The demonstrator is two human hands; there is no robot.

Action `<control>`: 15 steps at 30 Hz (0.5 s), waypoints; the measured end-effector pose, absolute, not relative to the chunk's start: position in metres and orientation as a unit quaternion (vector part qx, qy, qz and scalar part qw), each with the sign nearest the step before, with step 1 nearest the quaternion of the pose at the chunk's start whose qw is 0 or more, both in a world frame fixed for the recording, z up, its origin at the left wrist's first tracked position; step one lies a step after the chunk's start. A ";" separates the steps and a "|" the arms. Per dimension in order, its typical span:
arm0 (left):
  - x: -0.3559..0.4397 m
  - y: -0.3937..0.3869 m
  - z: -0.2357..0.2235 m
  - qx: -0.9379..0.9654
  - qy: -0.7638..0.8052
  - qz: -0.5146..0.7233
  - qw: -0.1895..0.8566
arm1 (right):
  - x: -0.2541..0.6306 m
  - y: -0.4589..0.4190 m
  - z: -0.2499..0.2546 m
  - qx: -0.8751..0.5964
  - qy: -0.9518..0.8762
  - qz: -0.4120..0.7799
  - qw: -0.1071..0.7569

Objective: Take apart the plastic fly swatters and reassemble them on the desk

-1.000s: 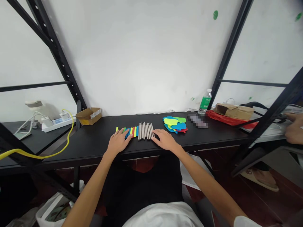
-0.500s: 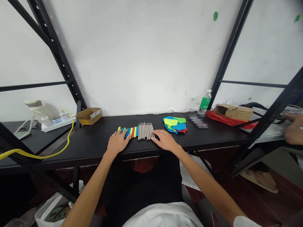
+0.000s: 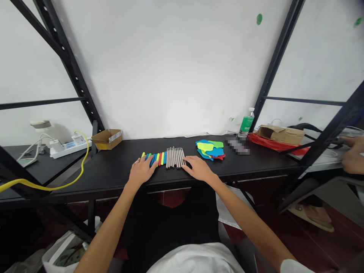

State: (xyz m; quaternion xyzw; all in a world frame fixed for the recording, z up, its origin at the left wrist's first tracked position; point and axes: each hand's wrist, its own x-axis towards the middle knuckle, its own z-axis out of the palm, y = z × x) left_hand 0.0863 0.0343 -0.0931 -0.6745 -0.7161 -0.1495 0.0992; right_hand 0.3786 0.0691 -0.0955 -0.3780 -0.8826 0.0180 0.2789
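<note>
A row of coloured sticks (image 3: 162,158) in yellow, green, blue and red lies side by side on the black desk. My left hand (image 3: 140,170) rests over the left part of this row, its fingers spread and touching the sticks, several of which it partly hides. Directly right of them stands a tight row of slim grey-beige rods (image 3: 174,157), their thin tips pointing to the wall. My right hand (image 3: 198,168) lies at the right end of these rods, with fingers and thumb apart and against the outermost one.
Right of the rods is a pile of flat coloured plastic pieces (image 3: 210,149). Beyond it come a blurred patch, a green-labelled bottle (image 3: 247,123) and a cardboard box (image 3: 280,133). An open carton (image 3: 107,139), a power strip (image 3: 71,147) and a yellow cable (image 3: 82,167) are left. A person's hand (image 3: 354,155) shows far right.
The leftmost coloured sticks have shifted slightly right, closing up under my left hand, between the first frame and the second. My right hand and the grey rods have barely moved.
</note>
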 end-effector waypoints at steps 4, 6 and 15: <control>0.086 0.035 -0.094 -0.676 -0.714 -0.150 0.103 | 0.378 0.069 -0.095 -0.378 -0.882 0.019 0.281; 0.086 0.035 -0.095 -0.676 -0.713 -0.153 0.103 | 0.378 0.069 -0.095 -0.387 -0.878 0.025 0.280; 0.084 0.036 -0.096 -0.675 -0.714 -0.162 0.089 | 0.376 0.072 -0.095 -0.526 -0.793 -0.012 0.308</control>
